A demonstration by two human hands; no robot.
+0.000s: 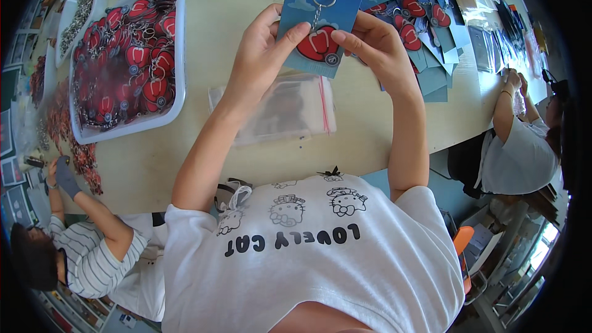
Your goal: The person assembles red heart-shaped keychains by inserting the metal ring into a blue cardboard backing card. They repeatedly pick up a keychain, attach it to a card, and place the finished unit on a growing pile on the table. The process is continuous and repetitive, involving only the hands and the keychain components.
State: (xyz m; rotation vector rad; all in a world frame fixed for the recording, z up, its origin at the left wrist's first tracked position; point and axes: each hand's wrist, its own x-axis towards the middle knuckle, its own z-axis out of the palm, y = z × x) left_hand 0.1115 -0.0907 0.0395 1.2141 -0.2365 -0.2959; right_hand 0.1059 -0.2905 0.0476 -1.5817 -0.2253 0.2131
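Observation:
Both my hands hold up a blue backing card (290,0) above the table, tilted slightly. On its face lies a red keychain (319,44) with a silver chain and a split ring. My left hand (262,43) grips the card's left edge, its thumb on the red charm. From the other side my right hand (379,46) pinches the right edge, thumb also on the charm. The fingers behind the card are partly hidden. Below my hands, clear plastic bags (277,111) with a red seal strip lie on the table.
At left stands a white bin (179,55) full of red keychains, beside another bin (77,18) of metal rings. Carded keychains (419,21) pile up at right on the table (246,172). Other people sit at left (98,253) and right (518,154).

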